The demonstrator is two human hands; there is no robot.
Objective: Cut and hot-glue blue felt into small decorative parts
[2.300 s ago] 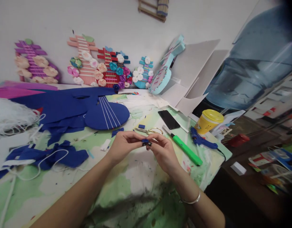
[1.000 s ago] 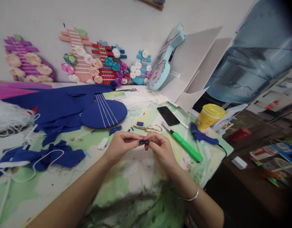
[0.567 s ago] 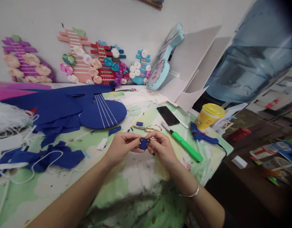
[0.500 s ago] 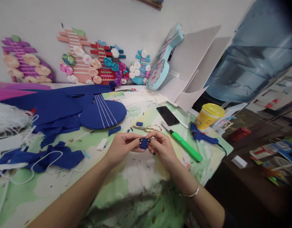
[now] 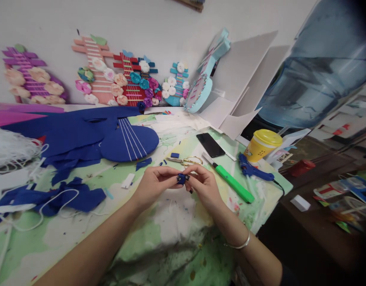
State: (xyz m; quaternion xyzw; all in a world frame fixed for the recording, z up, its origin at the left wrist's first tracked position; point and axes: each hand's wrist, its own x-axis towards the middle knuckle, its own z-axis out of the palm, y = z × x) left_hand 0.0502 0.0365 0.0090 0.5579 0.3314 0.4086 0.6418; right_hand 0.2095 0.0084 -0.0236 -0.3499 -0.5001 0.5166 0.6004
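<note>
"What's the biggest thing?"

"The wall (image 5: 135, 24). It's pale and plain. Next is the surface (image 5: 64, 234), with green and white blotches. Make it a clock, twelve at the wall, middle where the fingers meet."

"What's at two o'clock?"

"A huge blue water bottle (image 5: 316, 87), way out. Closer in, at two also, sits a yellow tub (image 5: 263, 146) with a yellow lid."

"And ten o'clock?"

"A dark blue guitar shape (image 5: 129, 143) lies flat. It has white strings."

"Where are the hands?"

"In the middle. The left hand (image 5: 155, 182) comes in from eight, the right hand (image 5: 205, 188) from four. There's a thin bangle (image 5: 241, 242) on the right wrist."

"What's at three?"

"A blue glue gun (image 5: 254, 171), and nearer, a green box cutter (image 5: 234, 184). At one there's a black phone (image 5: 210, 145). At twelve, gold-handled scissors (image 5: 183, 161) lie just past the fingers, and a little blue block (image 5: 175, 155) is just beside them."

"What's the smallest?"

"A tiny dark blue piece (image 5: 181, 178), right at the clock's middle, up between the hands. Each grip is closed on it, thumbs and fingers pinching its two sides. The fingers hide some of it."
</note>
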